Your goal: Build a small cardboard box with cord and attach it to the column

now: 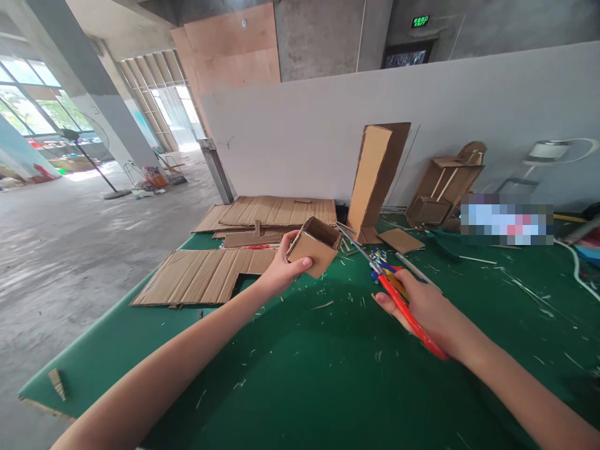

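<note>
A small open cardboard box is up off the table in my left hand, the thumb on its near face and fingers around its left side. Its open top faces up and to the right. My right hand grips red-handled scissors. The blades point up and left, their tips close to the box's right edge; whether they touch it I cannot tell. Behind the scissors lies a small pile of blue and yellow items, partly hidden by my right hand.
On the green table lie corrugated cardboard sheets at left and cardboard scraps. A tall cardboard column and a cardboard model stand by the white partition. A lamp is at far right.
</note>
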Demonstrator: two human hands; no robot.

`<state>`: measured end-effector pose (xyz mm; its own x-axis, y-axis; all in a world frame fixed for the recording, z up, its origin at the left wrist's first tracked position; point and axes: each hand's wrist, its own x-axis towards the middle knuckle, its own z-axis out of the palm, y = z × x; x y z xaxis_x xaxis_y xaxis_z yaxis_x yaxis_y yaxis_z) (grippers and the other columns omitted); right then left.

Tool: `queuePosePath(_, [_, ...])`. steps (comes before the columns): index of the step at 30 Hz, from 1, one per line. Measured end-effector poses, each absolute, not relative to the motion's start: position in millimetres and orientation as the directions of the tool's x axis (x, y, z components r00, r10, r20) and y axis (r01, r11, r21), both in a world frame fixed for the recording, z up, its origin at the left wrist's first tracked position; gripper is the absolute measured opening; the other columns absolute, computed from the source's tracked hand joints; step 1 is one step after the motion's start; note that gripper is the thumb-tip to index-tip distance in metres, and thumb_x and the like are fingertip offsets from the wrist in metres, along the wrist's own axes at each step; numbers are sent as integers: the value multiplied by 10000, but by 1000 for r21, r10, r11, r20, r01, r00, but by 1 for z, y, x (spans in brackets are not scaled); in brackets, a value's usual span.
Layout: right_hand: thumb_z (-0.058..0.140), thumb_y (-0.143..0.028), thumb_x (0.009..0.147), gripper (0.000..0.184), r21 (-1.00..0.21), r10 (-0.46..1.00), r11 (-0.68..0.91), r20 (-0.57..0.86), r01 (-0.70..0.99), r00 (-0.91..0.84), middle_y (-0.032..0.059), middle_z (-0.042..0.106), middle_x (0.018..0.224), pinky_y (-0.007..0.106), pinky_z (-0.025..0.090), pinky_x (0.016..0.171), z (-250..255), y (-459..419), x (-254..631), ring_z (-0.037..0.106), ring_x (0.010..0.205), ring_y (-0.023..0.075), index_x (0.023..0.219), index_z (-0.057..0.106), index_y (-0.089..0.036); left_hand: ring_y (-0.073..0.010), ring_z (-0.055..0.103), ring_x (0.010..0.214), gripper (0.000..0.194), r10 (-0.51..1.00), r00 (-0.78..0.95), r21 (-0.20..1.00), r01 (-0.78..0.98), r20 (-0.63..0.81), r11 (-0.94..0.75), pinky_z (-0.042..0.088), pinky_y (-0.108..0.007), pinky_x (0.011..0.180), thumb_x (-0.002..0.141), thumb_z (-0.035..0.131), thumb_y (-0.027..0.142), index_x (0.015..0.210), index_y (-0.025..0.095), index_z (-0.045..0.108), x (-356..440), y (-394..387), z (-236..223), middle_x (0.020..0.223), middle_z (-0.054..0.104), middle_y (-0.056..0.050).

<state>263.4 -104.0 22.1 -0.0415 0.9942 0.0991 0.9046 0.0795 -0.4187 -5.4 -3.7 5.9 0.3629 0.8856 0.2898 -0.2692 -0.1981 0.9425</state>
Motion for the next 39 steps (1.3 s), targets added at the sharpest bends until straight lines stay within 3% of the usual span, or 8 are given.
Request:
queuePosePath(4, [456, -578, 866, 357, -429, 989, 85, 149, 900, -22, 46, 679, 710, 306, 430, 530, 24, -103, 263, 646, 606, 222, 893, 501, -224, -259, 626, 986, 821, 883, 393, 950, -269, 258, -158, 556, -387, 752, 578, 782, 617, 1249, 283, 446, -8, -3, 12, 1209, 571, -97])
queuePosePath(9, [398, -607, 880, 432, -497, 986, 36, 160, 867, 51, -14, 524, 461, 281, 392, 478, 33, -104, 261, 546, 440, 177, 648, 442, -246, -291, 590, 1112, 759, 876, 414, 954, -264, 246, -144, 550, -409, 817, 666, 721, 626, 1291, 291, 450, -13, 1, 17, 1339, 513, -122])
queuePosePath(16, [444, -639, 840, 405, -488, 954, 80, 290, 869, 76, -18, 529, 485, 281, 344, 449, 30, -103, 266, 490, 395, 166, 720, 449, -252, -312, 450, 1300, 862, 737, 581, 870, 95, 346, -484, 416, -519, 1036, 651, 819, 343, 1386, 324, 368, -19, 11, 5, 1385, 463, -117])
queuePosePath(20, [418, -631, 850, 414, -522, 973, 56, 219, 851, 70, 9, 580, 528, 287, 380, 479, 27, -101, 269, 556, 459, 186, 679, 434, -255, -305, 375, 1370, 917, 671, 655, 817, 137, 349, -559, 333, -532, 1108, 667, 807, 304, 1434, 337, 305, -19, 14, -1, 1494, 345, -122])
queuePosePath(24, [438, -654, 822, 413, -520, 971, 30, 219, 854, 99, 10, 581, 531, 291, 370, 478, 26, -97, 273, 570, 471, 202, 728, 441, -252, -303, 415, 1349, 946, 666, 659, 796, 164, 351, -582, 352, -533, 1099, 660, 811, 289, 1449, 344, 293, -21, 14, 1, 1502, 346, -123])
queuePosePath(32, [464, -616, 836, 518, -397, 970, -13, 219, 918, 108, 125, 695, 851, 312, 434, 529, 22, -96, 275, 668, 673, 270, 1104, 476, -173, -304, 515, 1262, 864, 724, 615, 865, 130, 312, -484, 494, -484, 974, 695, 792, 310, 1432, 350, 343, -19, 16, -4, 1459, 413, -137])
queuePosePath(36, [450, -631, 837, 564, -306, 972, -19, 217, 952, 89, 166, 692, 1001, 346, 470, 564, 21, -99, 270, 684, 819, 317, 1153, 465, -164, -313, 454, 1319, 901, 721, 635, 876, 141, 277, -461, 445, -516, 1016, 698, 790, 352, 1455, 351, 302, -23, 21, -7, 1462, 411, -146])
queuePosePath(39, [468, -652, 814, 603, -187, 949, 5, 311, 982, 54, 179, 647, 1154, 369, 485, 569, 22, -102, 268, 665, 928, 347, 1165, 464, -162, -311, 338, 1397, 868, 722, 629, 869, 144, 290, -474, 366, -541, 1075, 723, 748, 465, 1456, 346, 298, -27, 21, 1, 1501, 368, -135])
